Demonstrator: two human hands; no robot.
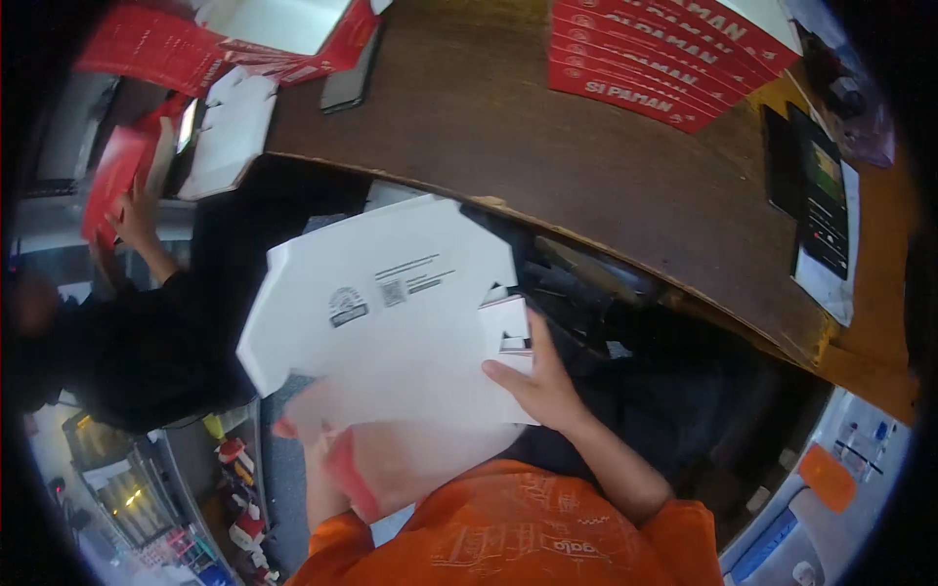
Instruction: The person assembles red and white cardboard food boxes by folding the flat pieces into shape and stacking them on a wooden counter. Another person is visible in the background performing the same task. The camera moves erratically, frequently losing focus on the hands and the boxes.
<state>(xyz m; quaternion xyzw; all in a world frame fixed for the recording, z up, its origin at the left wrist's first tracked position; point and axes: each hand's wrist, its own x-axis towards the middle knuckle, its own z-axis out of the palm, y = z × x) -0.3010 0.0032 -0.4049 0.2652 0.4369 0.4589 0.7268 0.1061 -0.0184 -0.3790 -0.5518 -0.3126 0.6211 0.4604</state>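
Note:
A partly folded cardboard box (410,332), white on the face toward me with small black print, is held over my lap. My right hand (545,389) grips its right edge, the thumb on the white face beside folded corner tabs (506,327). At the lower left of the box is my left hand (318,425), next to a red flap (350,474). Motion smears that hand and the box's near side, so its fingers cannot be made out.
On the brown wooden table (449,107) stand a stack of red boxes (655,68) and an open red box (293,39). A phone (349,78) lies near the latter, another phone (826,205) far right. A co-worker's hand (139,220) holds a red box piece (115,181).

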